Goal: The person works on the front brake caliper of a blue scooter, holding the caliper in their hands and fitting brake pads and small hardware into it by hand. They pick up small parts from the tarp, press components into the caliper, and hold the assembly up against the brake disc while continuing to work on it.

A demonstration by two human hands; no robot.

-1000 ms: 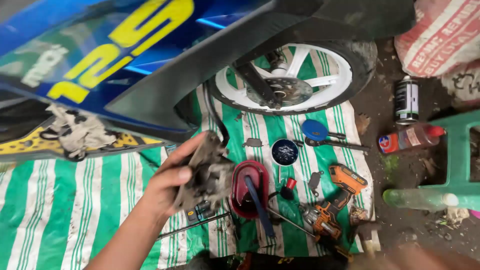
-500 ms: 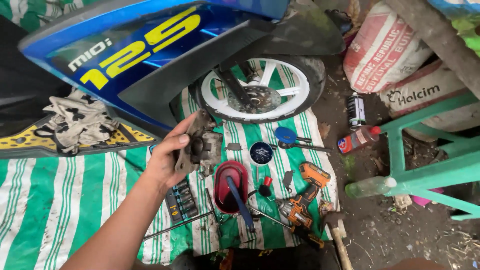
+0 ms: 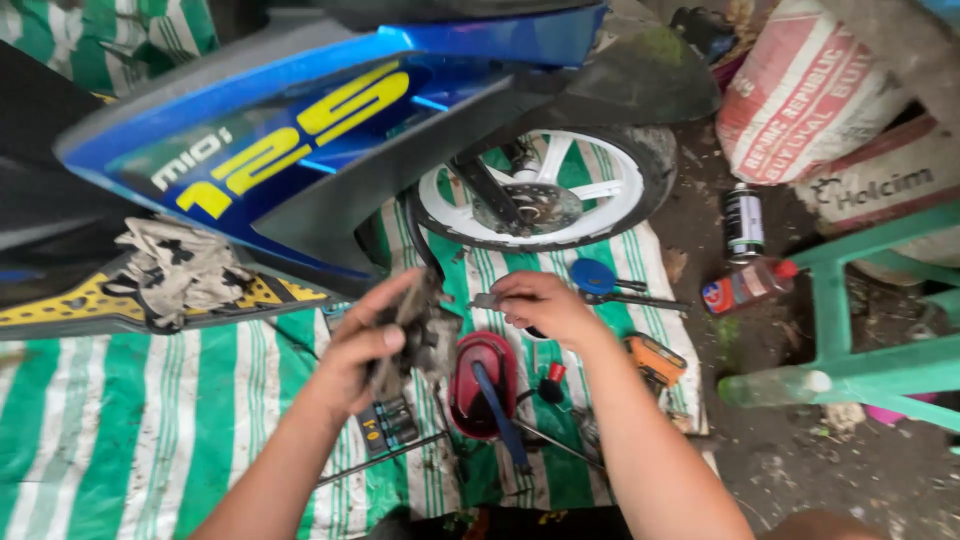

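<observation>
Holding a grimy metal part [image 3: 415, 335] raised in the left hand [image 3: 365, 350], grip closed; right hand [image 3: 540, 305] pinches a small bolt [image 3: 487, 299] beside it, near the wheel [image 3: 545, 190].

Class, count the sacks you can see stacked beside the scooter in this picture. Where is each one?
2. One red-and-white sack stands at top right; a paler sack lies just below it, behind the green frame. More may be hidden beyond the edge.
</observation>
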